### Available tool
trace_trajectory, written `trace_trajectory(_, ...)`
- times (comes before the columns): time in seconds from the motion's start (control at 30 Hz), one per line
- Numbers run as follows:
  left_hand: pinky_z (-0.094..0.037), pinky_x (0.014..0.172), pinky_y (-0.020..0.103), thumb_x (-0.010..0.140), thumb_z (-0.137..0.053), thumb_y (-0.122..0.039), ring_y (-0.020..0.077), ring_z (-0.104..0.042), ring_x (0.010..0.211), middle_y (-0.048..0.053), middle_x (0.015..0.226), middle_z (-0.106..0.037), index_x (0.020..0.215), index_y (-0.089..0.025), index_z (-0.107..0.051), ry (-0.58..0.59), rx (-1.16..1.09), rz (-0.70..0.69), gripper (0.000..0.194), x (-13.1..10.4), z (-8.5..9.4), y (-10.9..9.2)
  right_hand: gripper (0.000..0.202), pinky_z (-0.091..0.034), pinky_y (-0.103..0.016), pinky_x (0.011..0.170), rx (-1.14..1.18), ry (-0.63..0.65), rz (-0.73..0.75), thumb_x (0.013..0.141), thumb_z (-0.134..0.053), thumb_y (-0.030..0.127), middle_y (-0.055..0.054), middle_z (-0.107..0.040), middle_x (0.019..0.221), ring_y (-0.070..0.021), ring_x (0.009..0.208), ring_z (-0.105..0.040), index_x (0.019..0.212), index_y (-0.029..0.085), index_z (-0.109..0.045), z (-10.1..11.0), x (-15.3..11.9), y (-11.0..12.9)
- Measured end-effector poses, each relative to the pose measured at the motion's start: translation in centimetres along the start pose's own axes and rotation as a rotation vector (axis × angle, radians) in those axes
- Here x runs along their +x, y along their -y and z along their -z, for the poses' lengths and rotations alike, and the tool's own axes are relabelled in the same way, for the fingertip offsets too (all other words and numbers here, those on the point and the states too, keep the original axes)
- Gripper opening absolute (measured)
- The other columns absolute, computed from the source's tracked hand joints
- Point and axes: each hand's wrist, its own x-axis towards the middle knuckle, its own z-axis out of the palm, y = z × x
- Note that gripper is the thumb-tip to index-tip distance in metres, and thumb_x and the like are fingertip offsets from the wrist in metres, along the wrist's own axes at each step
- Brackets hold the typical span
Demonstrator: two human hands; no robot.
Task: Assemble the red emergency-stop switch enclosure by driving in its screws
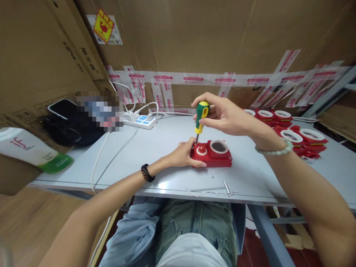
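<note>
From my remote seat I see the red box (213, 162) on the table (164, 141) just right of centre frame. My left hand (183, 155) is half curled about the box's left end, thumb along the near side. My right hand (222, 115) is above the box, fingers bent around the handle of a green-and-yellow screwdriver (202, 115), its tip at the box's upper-left corner. Just below the box lies a screw (211, 174); farther down, a T-shaped wrench (227, 188).
</note>
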Motion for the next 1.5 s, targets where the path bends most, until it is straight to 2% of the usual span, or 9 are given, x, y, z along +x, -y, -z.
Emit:
trace_trajectory(0.1,-0.048,0.085,0.045,0.062,-0.078,-0.061,0.0298,-0.060,0.097,0.008,0.108,-0.060,0.099,-0.021,-0.038,-0.011,-0.005,-0.008,0.067,0.0,-0.1,0.1,0.030,-0.052,-0.031,0.068,0.009,-0.048,-0.017,0.080,-0.070,0.024,0.001,-0.061,0.089,-0.0151,0.077,-0.061,0.107,0.024,-0.055,-0.2,-0.3,0.6)
trace_trajectory(0.23,-0.048,0.087,0.047,0.062,-0.080,-0.058,0.0287,-0.060,0.094,0.006,0.102,-0.061,0.102,-0.021,-0.041,-0.020,0.001,-0.002,0.066,0.0,-0.1,0.3,0.030,-0.048,-0.030,0.063,-0.217,-0.228,-0.082,0.076,-0.075,0.024,0.001,-0.062,0.079,-0.0150,0.069,-0.057,0.101,0.022,-0.057,-1.6,-0.6,2.0)
trace_trajectory(0.37,-0.047,0.089,0.049,0.062,-0.079,-0.057,0.0313,-0.061,0.099,0.009,0.109,-0.061,0.110,-0.020,-0.041,-0.013,0.006,0.015,0.072,0.0,-0.1,0.1,0.033,-0.045,-0.030,0.059,-0.355,-0.294,-0.136,0.073,-0.079,0.025,-0.001,-0.066,0.077,-0.0164,0.065,-0.056,0.096,0.021,-0.056,-2.5,-0.5,2.7)
trace_trajectory(0.6,-0.044,0.097,0.052,0.062,-0.078,-0.061,0.0350,-0.059,0.110,0.014,0.117,-0.060,0.110,-0.020,-0.040,-0.010,0.020,0.019,0.074,-0.1,0.0,0.0,0.031,-0.050,-0.032,0.063,-0.246,-0.343,-0.099,0.077,-0.076,0.027,0.000,-0.065,0.083,-0.0163,0.068,-0.061,0.100,0.021,-0.055,-1.2,-1.0,3.0)
trace_trajectory(0.77,-0.043,0.100,0.051,0.062,-0.078,-0.062,0.0356,-0.057,0.115,0.014,0.122,-0.059,0.112,-0.021,-0.040,0.003,0.005,0.023,0.076,0.0,-0.1,0.2,0.030,-0.057,-0.034,0.071,-0.171,-0.480,-0.036,0.077,-0.074,0.030,-0.001,-0.066,0.097,-0.0199,0.085,-0.068,0.101,0.026,-0.057,-0.1,-5.8,5.2)
trace_trajectory(0.93,-0.042,0.101,0.051,0.059,-0.080,-0.061,0.0352,-0.057,0.116,0.012,0.120,-0.061,0.110,-0.022,-0.042,-0.016,-0.022,-0.001,0.075,0.1,-0.2,0.2,0.043,-0.060,-0.040,0.069,-0.190,-0.546,-0.110,0.069,-0.079,0.019,-0.002,-0.070,0.090,-0.0247,0.081,-0.071,0.104,0.032,-0.059,-1.9,-13.7,4.6)
trace_trajectory(1.03,-0.039,0.103,0.053,0.058,-0.082,-0.060,0.0360,-0.056,0.118,0.013,0.122,-0.060,0.109,-0.022,-0.042,-0.026,-0.028,0.006,0.074,0.0,-0.2,0.3,0.047,-0.060,-0.048,0.076,-0.173,-0.530,-0.213,0.068,-0.078,0.017,-0.004,-0.072,0.093,-0.0288,0.085,-0.072,0.106,0.035,-0.059,-3.0,-16.7,3.7)
trace_trajectory(1.23,-0.038,0.103,0.055,0.059,-0.080,-0.062,0.0378,-0.054,0.120,0.016,0.122,-0.059,0.110,-0.021,-0.040,-0.006,-0.007,0.016,0.076,0.0,-0.2,0.3,0.042,-0.059,-0.051,0.073,-0.185,-0.579,-0.238,0.070,-0.077,0.021,-0.004,-0.072,0.091,-0.0293,0.081,-0.071,0.104,0.038,-0.058,-3.6,-17.2,3.2)
trace_trajectory(1.5,-0.040,0.102,0.052,0.060,-0.079,-0.063,0.0363,-0.056,0.119,0.014,0.121,-0.060,0.110,-0.022,-0.041,-0.011,-0.008,0.009,0.075,0.0,-0.2,0.4,0.046,-0.058,-0.041,0.077,-0.158,-0.583,-0.162,0.066,-0.081,0.019,0.000,-0.072,0.094,-0.0235,0.085,-0.071,0.106,0.031,-0.061,-3.7,-16.8,2.1)
